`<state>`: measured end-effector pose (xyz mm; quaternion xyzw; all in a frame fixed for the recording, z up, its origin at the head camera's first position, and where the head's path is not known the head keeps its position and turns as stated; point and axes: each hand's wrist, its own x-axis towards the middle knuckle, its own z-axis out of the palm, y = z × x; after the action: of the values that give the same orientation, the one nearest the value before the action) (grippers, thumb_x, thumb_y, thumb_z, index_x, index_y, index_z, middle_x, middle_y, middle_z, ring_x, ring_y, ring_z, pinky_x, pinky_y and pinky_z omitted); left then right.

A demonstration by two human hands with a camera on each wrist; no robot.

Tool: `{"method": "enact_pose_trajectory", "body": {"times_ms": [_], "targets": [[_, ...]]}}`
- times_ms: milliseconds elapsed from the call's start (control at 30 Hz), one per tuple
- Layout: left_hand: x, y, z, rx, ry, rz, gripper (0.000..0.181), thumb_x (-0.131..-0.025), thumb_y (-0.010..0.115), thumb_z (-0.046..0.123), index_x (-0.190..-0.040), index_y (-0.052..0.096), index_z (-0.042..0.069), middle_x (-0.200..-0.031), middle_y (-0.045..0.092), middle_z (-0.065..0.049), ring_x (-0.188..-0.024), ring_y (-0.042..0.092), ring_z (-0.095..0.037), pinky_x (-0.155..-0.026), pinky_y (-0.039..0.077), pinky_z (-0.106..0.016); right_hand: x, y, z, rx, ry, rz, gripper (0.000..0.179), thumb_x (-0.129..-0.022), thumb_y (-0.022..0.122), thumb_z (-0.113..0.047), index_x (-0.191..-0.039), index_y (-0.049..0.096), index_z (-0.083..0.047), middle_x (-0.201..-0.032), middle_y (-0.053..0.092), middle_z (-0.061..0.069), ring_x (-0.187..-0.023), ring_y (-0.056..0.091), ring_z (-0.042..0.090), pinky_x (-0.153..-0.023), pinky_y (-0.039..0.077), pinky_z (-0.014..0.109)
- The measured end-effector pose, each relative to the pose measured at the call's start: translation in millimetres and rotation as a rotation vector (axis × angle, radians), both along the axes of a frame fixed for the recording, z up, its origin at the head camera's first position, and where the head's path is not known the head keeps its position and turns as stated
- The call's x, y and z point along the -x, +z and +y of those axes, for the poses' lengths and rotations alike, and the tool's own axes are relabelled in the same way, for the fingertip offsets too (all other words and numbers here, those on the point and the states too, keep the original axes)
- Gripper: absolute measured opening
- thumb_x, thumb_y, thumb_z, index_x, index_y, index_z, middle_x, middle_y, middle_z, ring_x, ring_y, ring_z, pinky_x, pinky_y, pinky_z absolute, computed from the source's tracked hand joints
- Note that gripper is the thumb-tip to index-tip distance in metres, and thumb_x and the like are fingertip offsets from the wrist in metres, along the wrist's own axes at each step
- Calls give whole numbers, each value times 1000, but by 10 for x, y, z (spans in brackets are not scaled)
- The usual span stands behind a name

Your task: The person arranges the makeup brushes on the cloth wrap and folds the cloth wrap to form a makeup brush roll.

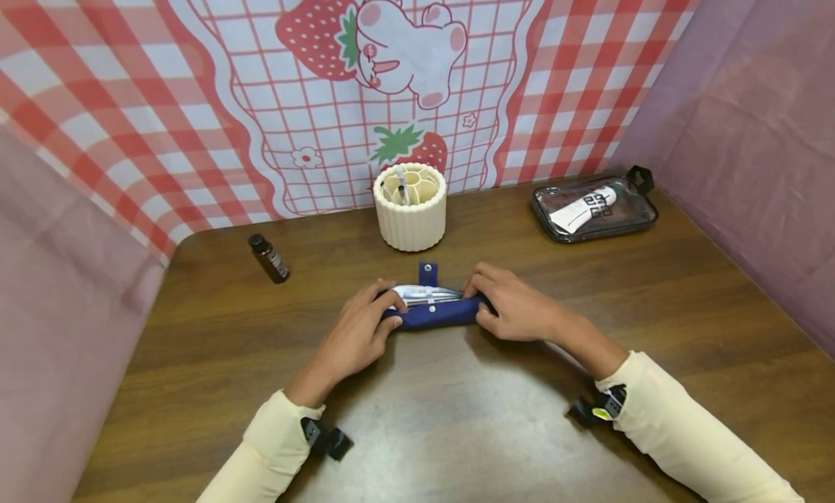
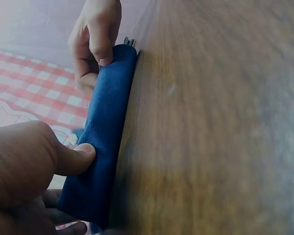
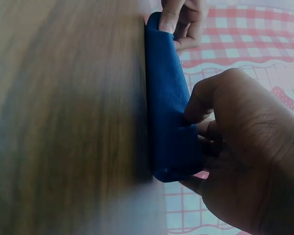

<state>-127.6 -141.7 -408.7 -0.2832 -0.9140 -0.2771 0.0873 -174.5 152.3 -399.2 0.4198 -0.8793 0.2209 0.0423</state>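
A long dark blue pouch [image 1: 440, 315] lies on the table in front of me, its top side open. Pale and silvery slim items [image 1: 422, 293] show inside; their kind is hard to make out. A short strap with a metal snap [image 1: 428, 272] extends from the far edge. My left hand [image 1: 360, 329] grips the left end, thumb pressing the near side in the left wrist view. Around the right end, my right hand [image 1: 518, 307] holds the pouch, fingertips at the opening. Thin dark tips [image 2: 129, 42] stick out past that end in the left wrist view.
Behind the pouch stands a cream ribbed pen holder [image 1: 411, 227] with a few slim items. A small dark bottle [image 1: 269, 259] is at the left. A clear zip case [image 1: 626, 211] holding a white tube [image 1: 583, 210] lies back right. Checked cloth hangs along the back edge.
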Motion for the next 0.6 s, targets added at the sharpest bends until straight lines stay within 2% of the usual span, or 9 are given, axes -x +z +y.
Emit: {"method": "enact_pose_trajectory", "body": {"times_ms": [133, 267, 367, 467, 533, 600], "targets": [[19, -14, -10, 16, -24, 36, 13, -93, 71, 7, -99, 65, 16, -141, 54, -16, -138, 42, -38, -109, 31, -61, 2, 10, -38, 0, 15, 23, 36, -81, 59, -6, -117, 62, -7, -108, 57, 2, -100, 55, 16, -89, 48, 38], [33, -10, -14, 22, -44, 85, 13, -91, 73, 6, -96, 66, 15, -131, 59, -9, -129, 48, -28, -109, 30, -54, -6, 39, -80, -50, 6, 36, 53, -81, 57, -7, -134, 58, -12, -108, 55, 1, -98, 52, 15, -88, 47, 38], [34, -10, -15, 32, -44, 102, 13, -90, 75, 6, -94, 67, 16, -123, 60, -6, -122, 51, -23, -105, 31, -52, -31, 61, -110, -94, 21, 62, 60, -82, 57, -7, -141, 54, -17, -114, 54, 0, -101, 52, 15, -91, 46, 39], [34, -7, -9, 42, -47, 102, 14, -89, 76, 6, -93, 67, 16, -120, 60, -3, -116, 52, -22, -101, 33, -52, -77, 79, -147, -78, 59, 73, 59, -86, 58, -7, -143, 51, -18, -123, 56, 0, -110, 55, 17, -97, 47, 42], [35, -5, -4, 44, -50, 99, 14, -88, 76, 5, -92, 67, 15, -119, 60, -2, -113, 52, -22, -99, 33, -51, -106, 82, -186, -33, 85, 69, 51, -93, 58, -10, -143, 51, -17, -130, 58, -1, -118, 56, 16, -100, 47, 42], [39, -6, 0, 45, -52, 101, 14, -88, 76, 5, -92, 68, 15, -118, 60, -1, -110, 53, -21, -97, 34, -50, -125, 82, -234, 37, 92, 64, 40, -99, 58, -15, -139, 55, -17, -130, 61, -3, -119, 58, 13, -97, 50, 41]]}}
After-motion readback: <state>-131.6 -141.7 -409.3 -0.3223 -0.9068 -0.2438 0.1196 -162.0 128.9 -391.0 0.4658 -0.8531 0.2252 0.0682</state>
